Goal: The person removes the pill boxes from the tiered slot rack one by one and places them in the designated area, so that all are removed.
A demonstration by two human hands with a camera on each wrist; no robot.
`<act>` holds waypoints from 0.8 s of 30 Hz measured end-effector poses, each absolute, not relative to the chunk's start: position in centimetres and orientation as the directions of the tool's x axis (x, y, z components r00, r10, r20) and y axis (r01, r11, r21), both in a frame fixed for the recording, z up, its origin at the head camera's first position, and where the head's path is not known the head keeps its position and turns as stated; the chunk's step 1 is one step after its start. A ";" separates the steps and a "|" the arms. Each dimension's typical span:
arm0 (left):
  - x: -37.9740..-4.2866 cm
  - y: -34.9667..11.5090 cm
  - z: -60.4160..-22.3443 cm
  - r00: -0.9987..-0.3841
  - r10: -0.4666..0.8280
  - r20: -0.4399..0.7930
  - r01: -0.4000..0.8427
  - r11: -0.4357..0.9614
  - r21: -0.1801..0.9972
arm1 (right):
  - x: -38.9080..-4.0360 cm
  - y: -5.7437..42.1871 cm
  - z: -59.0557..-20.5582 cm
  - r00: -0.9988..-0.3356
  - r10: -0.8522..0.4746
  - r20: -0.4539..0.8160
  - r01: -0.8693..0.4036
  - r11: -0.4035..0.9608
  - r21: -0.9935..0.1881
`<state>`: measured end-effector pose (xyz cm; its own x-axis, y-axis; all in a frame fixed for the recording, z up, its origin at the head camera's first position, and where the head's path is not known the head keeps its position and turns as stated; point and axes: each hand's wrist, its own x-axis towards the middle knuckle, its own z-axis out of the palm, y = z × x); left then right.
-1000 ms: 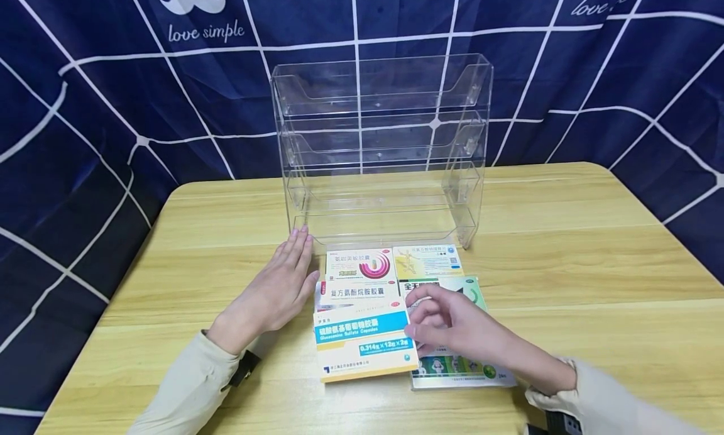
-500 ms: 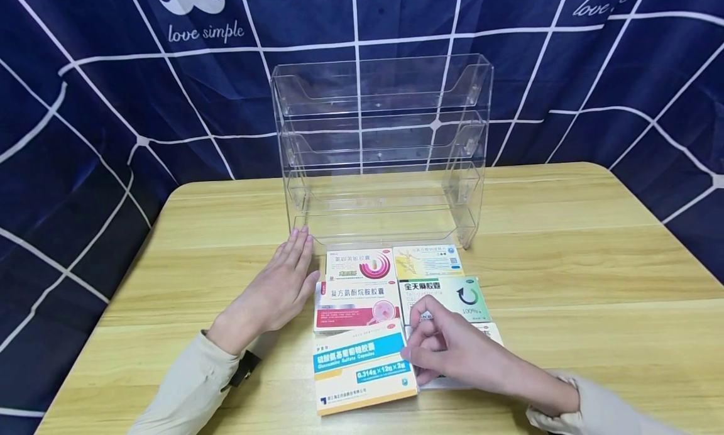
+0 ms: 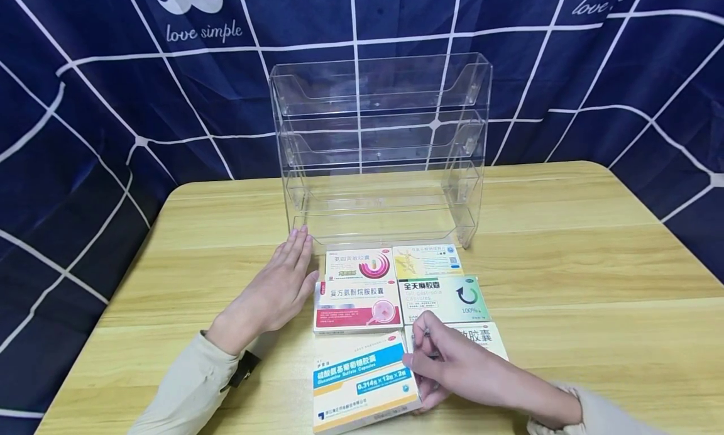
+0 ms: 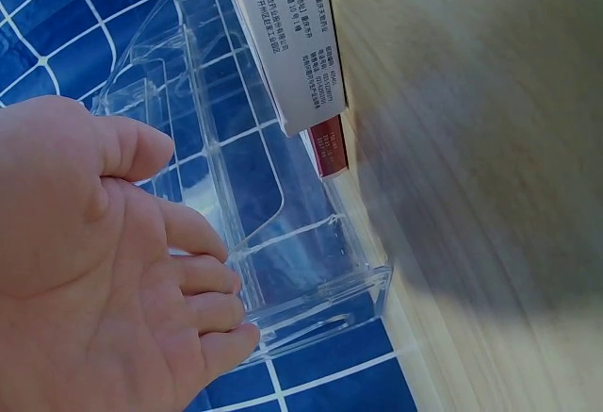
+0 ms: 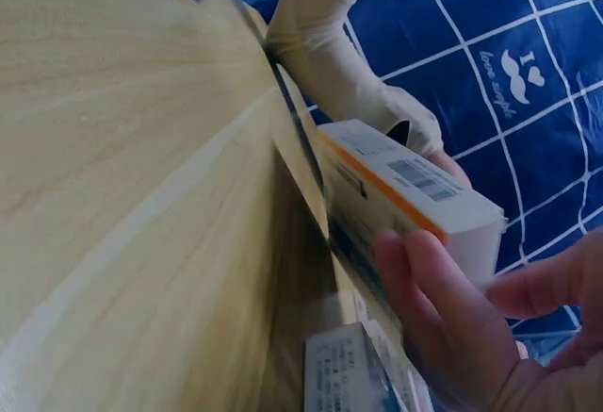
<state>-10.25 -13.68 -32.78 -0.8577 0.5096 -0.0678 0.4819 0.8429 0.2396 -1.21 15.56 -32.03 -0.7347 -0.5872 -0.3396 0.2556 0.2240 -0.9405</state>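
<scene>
My right hand [image 3: 447, 366] pinches the right edge of a white, blue and orange medicine box [image 3: 362, 385], labelled Glucosamine Sulfate Capsules. In the right wrist view the box [image 5: 443, 181] sits between thumb and fingers, tilted over the table. My left hand [image 3: 277, 290] has its fingers straight, fingertips at the front left corner of a clear tiered rack [image 3: 384, 224]. Beside it lie a medicine box with a pink ring print [image 3: 351, 265] and a red and white medicine box [image 3: 351, 319]. The left wrist view shows the open palm [image 4: 113, 280] facing the rack.
Right of these lie a yellow and white medicine box [image 3: 432, 262], a green and white one [image 3: 444, 297] and a white one [image 3: 486, 341] partly behind my right hand. The wooden table [image 3: 565, 265] meets a dark blue grid curtain [image 3: 226, 95] behind the rack.
My right hand has drawn the blue and orange medicine box toward the front edge, uncovering the red and white box. My left hand has stayed at the rack.
</scene>
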 end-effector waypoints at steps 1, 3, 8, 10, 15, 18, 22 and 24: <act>-10.2 -13.7 -32.8 -0.858 0.510 -0.070 0.481 0.843 0.240 | -1.1 15.5 -32.0 -0.728 -0.599 -0.334 0.241 0.232 -0.942; -10.2 -13.7 -32.8 -0.857 0.510 -0.072 0.482 0.843 0.240 | -0.8 15.5 -32.0 -0.722 -0.618 -0.313 0.166 0.284 -0.944; -10.2 -13.7 -32.8 -0.855 0.513 -0.072 0.483 0.841 0.245 | 0.0 15.1 -31.1 -0.730 -0.632 -0.260 -0.195 0.557 -0.807; -10.2 -13.7 -32.8 -0.856 0.511 -0.073 0.482 0.841 0.246 | 0.4 14.8 -30.9 -0.690 -0.704 -0.166 -0.429 0.584 -0.689; -10.2 -13.8 -32.7 -0.858 0.509 -0.072 0.479 0.842 0.247 | 1.0 13.7 -31.4 -0.436 -0.900 0.031 -0.858 0.404 -0.317; -10.2 -13.7 -32.7 -0.856 0.512 -0.070 0.483 0.840 0.248 | 1.1 13.2 -31.9 -0.361 -0.933 -0.011 -0.918 0.357 -0.172; -10.2 -13.7 -32.7 -0.854 0.516 -0.071 0.487 0.839 0.243 | 1.1 12.6 -32.3 -0.333 -0.943 -0.022 -0.941 0.334 -0.048; -10.2 -13.7 -32.7 -0.854 0.516 -0.072 0.487 0.840 0.240 | 1.1 12.4 -32.4 -0.327 -0.945 -0.008 -0.945 0.327 -0.001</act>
<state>-10.20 -13.70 -32.67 -0.8537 0.5158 -0.0718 0.4872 0.8398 0.2396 1.07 12.37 -32.39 -0.3266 -0.9451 -0.0080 -0.9451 0.3266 -0.0008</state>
